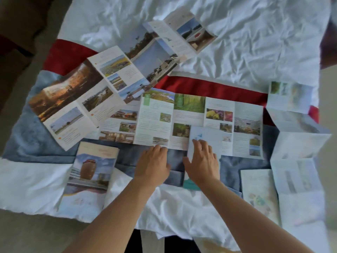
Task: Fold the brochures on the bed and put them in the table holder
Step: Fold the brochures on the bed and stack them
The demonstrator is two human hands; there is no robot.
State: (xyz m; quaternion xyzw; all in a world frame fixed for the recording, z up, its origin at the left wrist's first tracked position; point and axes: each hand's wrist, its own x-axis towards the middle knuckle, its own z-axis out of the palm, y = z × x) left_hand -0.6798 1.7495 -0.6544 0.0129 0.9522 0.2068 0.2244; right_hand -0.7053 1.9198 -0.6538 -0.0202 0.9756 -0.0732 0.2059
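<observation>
Both hands work the near edge of the wide unfolded paper brochure with garden photographs, which lies flat on the bed with its white sheet and red and blue throw: the left hand rests with relaxed fingers at the bottom edge of the panel beyond it, gripping nothing, while the right hand presses straight fingers on a pale blue panel already turned over. To fold well, the left hand should probably pin the sheet while the right runs along the existing crease, keeping the edges aligned; no table holder is in view
</observation>
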